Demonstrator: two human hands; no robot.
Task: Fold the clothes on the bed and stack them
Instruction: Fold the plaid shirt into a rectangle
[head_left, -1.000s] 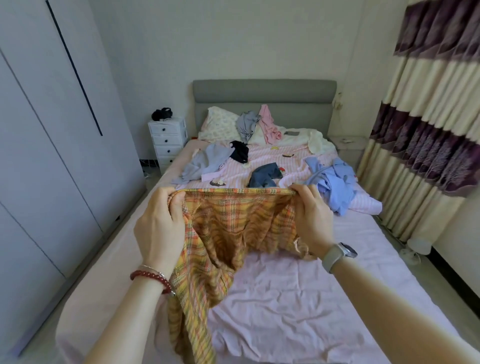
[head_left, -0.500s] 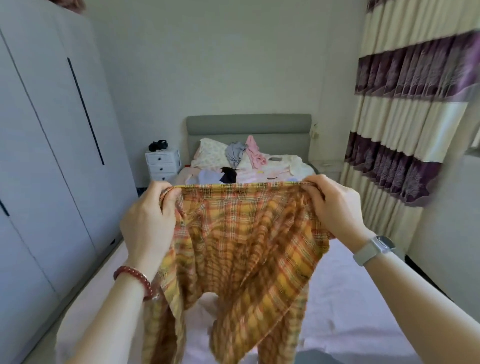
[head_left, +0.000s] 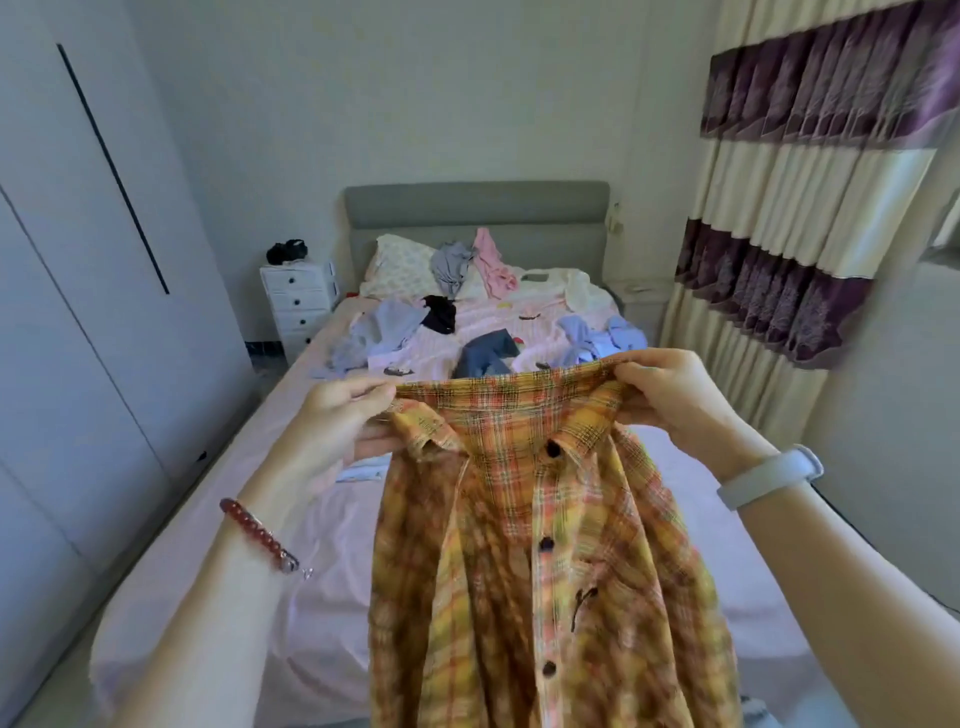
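An orange-and-yellow plaid shirt (head_left: 545, 545) hangs in the air over the foot of the bed (head_left: 311, 545), its buttoned front facing me. My left hand (head_left: 337, 421) pinches its left shoulder and my right hand (head_left: 670, 395) grips the right shoulder, stretching the top edge flat. Unfolded clothes lie scattered on the far half of the bed: a grey-blue garment (head_left: 374, 332), a black one (head_left: 440, 313), dark jeans (head_left: 483, 358), a light blue shirt (head_left: 602, 338), and grey (head_left: 452, 265) and pink (head_left: 491, 260) pieces by the pillow (head_left: 400, 265).
A white wardrobe (head_left: 78, 312) runs along the left of the bed. A white drawer unit (head_left: 298, 301) with a black object on top stands beside the grey headboard (head_left: 475, 202). Striped purple-and-cream curtains (head_left: 789, 234) hang on the right.
The shirt has been turned so its collar and buttons face me. My hands hold it lower and a little further right, and the camera tilted down, showing more of the bed.
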